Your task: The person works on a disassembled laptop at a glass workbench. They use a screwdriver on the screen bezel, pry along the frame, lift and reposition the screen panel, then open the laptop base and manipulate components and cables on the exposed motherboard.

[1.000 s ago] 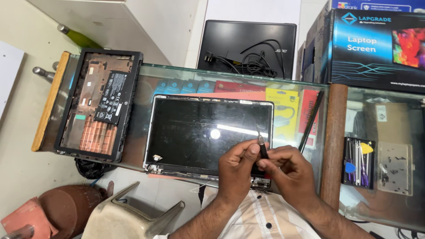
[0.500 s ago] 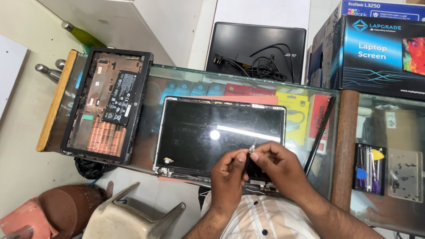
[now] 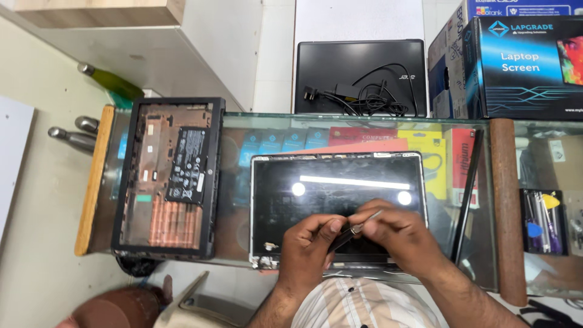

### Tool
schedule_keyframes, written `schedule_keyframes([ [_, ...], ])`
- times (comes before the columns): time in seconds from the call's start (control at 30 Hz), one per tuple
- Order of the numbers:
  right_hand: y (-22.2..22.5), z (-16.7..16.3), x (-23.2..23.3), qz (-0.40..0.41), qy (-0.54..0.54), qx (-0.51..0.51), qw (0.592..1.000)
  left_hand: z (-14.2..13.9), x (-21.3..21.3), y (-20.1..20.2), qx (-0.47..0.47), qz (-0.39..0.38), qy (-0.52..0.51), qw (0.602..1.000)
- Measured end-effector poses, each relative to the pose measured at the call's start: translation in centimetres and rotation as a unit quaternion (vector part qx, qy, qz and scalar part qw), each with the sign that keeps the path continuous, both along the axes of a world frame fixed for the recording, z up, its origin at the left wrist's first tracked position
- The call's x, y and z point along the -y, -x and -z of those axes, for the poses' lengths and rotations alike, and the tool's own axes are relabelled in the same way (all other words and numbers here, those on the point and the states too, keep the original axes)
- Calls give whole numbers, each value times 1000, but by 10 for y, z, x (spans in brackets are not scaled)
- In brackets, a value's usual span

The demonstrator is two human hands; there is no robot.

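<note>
Item: laptop screen panel (image 3: 337, 200), dark and glossy, lying flat on the glass-topped table (image 3: 243, 130), slightly right of centre, its near edge towards the person. Two round reflections and one long bar of light show on the glass face. Bare metal bracket and hinge parts show at the near-left corner.

Left hand (image 3: 308, 246): over the near edge of the panel, fingers pinched together on a small dark strip (image 3: 341, 235), probably a cable or hinge piece; too small to tell which.

Right hand (image 3: 398, 234): touching the left, closed around a slim metal tool (image 3: 364, 222), tweezers or a fine driver, tip pointing at the dark strip.

Step in hand, as judged: fine work on a small fitting at the panel's near edge, one hand steadying, the other applying the tool. The next move would call for a steady tip, light force and no levering against the glass face.

Also present:
- Laptop base shell (image 3: 169, 176), open, left on the table, with label plate and copper-coloured patches.
- Thin black bezel strip (image 3: 467, 188), right of the panel, running near to far.
- Closed black laptop (image 3: 328, 67), far, carrying a coiled charger cable (image 3: 364, 94).
- Blue-and-black cardboard box (image 3: 528, 67), far right.
- Tool set (image 3: 543, 222) under the glass, right.
</note>
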State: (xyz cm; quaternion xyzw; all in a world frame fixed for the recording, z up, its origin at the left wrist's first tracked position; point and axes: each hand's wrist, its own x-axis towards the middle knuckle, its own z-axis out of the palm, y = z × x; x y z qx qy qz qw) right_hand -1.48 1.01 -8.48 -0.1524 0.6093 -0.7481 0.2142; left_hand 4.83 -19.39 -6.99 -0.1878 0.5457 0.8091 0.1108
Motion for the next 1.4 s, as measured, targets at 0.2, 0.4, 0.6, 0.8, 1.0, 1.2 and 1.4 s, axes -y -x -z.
schedule_keyframes([
  [0.2, 10, -38, 15, 159, 171, -38, 972, -19, 58, 17, -174, 59, 230, 956],
  [0.4, -9, -76, 37, -21, -475, -370, 798, -35, 91, 25, -211, 120, 267, 933],
  [0.6, -11, -104, 33, -35, -472, -448, 759, -51, 84, 23, -230, 130, 287, 921],
  [0.8, -3, -107, 6, -105, -459, -480, 740, -59, 49, 9, -309, 93, 316, 892],
  [1.0, 9, -110, -22, -258, -520, -399, 710, -46, 2, -3, -351, 70, 384, 851],
  [1.2, 14, -138, -51, 62, -310, -588, 745, -14, -25, -4, -168, -126, 31, 977],
  [1.4, 12, -96, -44, 29, -173, -212, 962, 3, -53, -3, -221, -159, -96, 957],
])
